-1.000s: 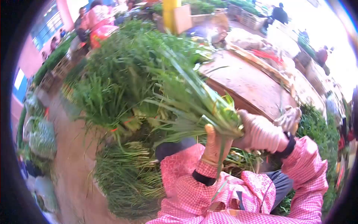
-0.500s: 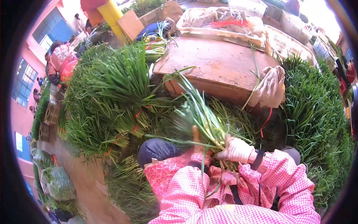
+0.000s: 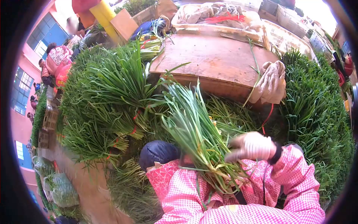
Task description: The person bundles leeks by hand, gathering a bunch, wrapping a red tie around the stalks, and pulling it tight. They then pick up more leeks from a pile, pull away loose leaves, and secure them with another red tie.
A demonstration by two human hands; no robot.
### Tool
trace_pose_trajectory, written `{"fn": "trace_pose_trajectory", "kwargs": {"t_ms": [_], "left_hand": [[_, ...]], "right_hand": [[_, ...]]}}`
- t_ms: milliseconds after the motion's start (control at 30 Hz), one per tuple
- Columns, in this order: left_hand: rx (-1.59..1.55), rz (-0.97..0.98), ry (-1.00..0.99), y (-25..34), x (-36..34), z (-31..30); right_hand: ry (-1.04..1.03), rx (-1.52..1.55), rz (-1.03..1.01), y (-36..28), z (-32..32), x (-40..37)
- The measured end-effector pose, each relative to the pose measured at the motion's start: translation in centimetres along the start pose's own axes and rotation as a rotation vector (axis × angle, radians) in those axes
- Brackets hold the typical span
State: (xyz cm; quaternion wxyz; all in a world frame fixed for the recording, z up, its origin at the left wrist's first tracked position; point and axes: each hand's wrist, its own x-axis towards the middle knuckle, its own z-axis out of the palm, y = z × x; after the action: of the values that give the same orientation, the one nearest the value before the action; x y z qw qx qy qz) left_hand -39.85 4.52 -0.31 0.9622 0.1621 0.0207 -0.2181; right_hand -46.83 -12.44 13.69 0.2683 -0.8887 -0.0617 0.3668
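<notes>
Hovering at centre right: gloved right hand [image 3: 251,146], blurred, fingers loosely spread, gripping nothing | chive bunch [image 3: 194,127] at centre frame, just left of it, leaves fanning upward, stalk ends down by pink sleeve [image 3: 179,199] | left hand hidden, grip cannot be told | wooden tabletop [image 3: 216,56] above

The bunch [image 3: 194,130] is green with yellowish stems. Sleeves [image 3: 298,186] are pink-and-white check; the right hand [image 3: 251,146] wears a whitish glove. The board [image 3: 216,56] is brown, the cloth [image 3: 270,82] beige, the post [image 3: 102,13] yellow, the ties [image 3: 134,129] red
</notes>
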Motion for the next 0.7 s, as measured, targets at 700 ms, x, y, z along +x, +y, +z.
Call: {"fn": "trace_pose_trajectory", "kwargs": {"t_ms": [700], "left_hand": [[0.874, -0.056, -0.468, 7.2, 4.0, 13.1]], "right_hand": [[0.708, 1.376, -1.004, -6.0, -8.9, 2.0]]}}
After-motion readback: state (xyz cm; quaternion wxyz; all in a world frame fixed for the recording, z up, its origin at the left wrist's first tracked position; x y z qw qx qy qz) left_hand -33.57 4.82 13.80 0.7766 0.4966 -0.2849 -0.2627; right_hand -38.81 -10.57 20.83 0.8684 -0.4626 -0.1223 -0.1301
